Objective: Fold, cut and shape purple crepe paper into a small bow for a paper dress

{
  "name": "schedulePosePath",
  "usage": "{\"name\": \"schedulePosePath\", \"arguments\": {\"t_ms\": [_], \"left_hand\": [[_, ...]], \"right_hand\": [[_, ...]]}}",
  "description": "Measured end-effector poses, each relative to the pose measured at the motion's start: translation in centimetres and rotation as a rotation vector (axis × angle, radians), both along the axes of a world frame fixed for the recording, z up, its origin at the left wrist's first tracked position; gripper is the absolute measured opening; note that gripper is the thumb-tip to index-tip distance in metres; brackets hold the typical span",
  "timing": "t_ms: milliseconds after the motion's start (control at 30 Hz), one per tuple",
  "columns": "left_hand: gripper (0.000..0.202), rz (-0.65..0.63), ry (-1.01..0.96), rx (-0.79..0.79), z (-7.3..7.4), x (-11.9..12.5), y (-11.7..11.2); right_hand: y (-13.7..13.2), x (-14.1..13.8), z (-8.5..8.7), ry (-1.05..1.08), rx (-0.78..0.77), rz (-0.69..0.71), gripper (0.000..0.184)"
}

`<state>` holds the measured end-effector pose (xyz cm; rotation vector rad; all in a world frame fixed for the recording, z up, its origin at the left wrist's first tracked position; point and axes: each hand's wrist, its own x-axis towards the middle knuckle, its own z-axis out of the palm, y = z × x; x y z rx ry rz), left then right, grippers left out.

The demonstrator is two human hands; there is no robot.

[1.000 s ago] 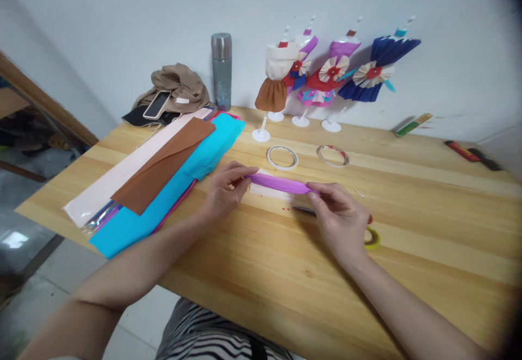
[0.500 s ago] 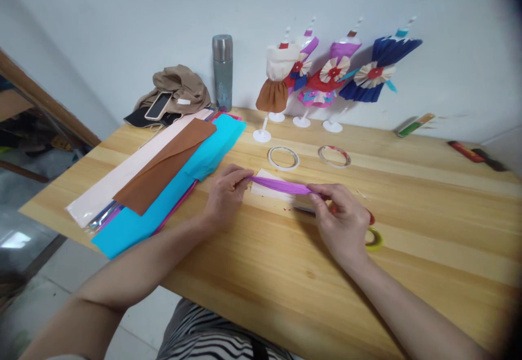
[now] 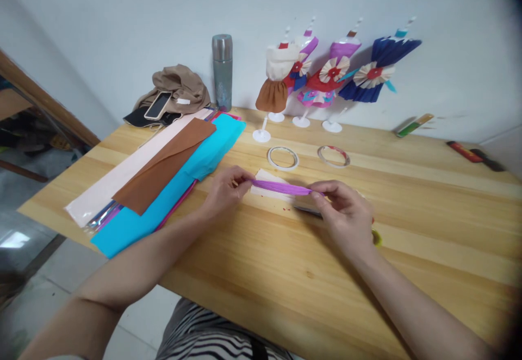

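A narrow, gathered strip of purple crepe paper (image 3: 281, 187) is stretched between my two hands above the table. My left hand (image 3: 229, 187) pinches its left end, and my right hand (image 3: 343, 212) pinches the right end between thumb and fingers. Beneath the strip lies a small cream piece of paper (image 3: 264, 176) on the wood. Dark scissor-like blades (image 3: 308, 211) show by my right hand, which covers the rest of that tool. A yellow tape roll (image 3: 377, 237) peeks out beside my right wrist.
Folded brown (image 3: 165, 164) and blue crepe paper (image 3: 130, 232) lie at left. Two tape rings, a white one (image 3: 283, 157) and a reddish one (image 3: 334, 156), sit ahead. Behind stand several paper-dressed stands (image 3: 277, 96) and a thermos (image 3: 222, 72). A phone (image 3: 158, 105) rests on a cap.
The purple strip has become narrower and more bunched between my fingers. My right hand has shifted slightly and now covers more of the red handle and the yellow tape roll.
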<state>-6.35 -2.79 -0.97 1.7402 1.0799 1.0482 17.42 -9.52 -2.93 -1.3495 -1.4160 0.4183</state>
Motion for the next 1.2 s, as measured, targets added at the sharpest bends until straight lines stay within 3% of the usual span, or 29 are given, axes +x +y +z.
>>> {"name": "schedulePosePath", "arguments": {"t_ms": [167, 333, 433, 633, 900, 1100, 1200], "left_hand": [[0.005, -0.108, -0.156, -0.424, -0.1, -0.1, 0.7], [0.004, -0.258, -0.449, -0.659, -0.3, 0.1, 0.7], [0.003, -0.376, -0.567, -0.754, -0.3, 0.1, 0.5], [0.004, -0.337, -0.662, -0.836, -0.6, 0.0, 0.7], [0.008, -0.47, -0.716, -0.752, -0.1, -0.2, 0.2], [0.016, -0.564, -0.718, -0.701, 0.5, -0.2, -0.2], [0.015, -0.547, -0.698, -0.731, 0.4, -0.2, -0.2]], "right_hand": [[0.7, 0.2, -0.1, 0.311, -0.172, 0.035, 0.009], [1.1, -0.2, 0.4, 0.676, -0.317, 0.213, 0.014], [1.0, -0.1, 0.7, 0.755, -0.422, 0.37, 0.011], [0.8, 0.1, 0.7, 0.807, -0.508, 0.508, 0.015], [0.6, -0.5, 0.5, 0.954, -0.63, 0.612, 0.01], [0.0, -1.2, -0.2, 1.051, -0.732, 0.66, 0.022], [-0.2, -1.5, -0.5, 1.054, -0.752, 0.655, 0.026]]}}
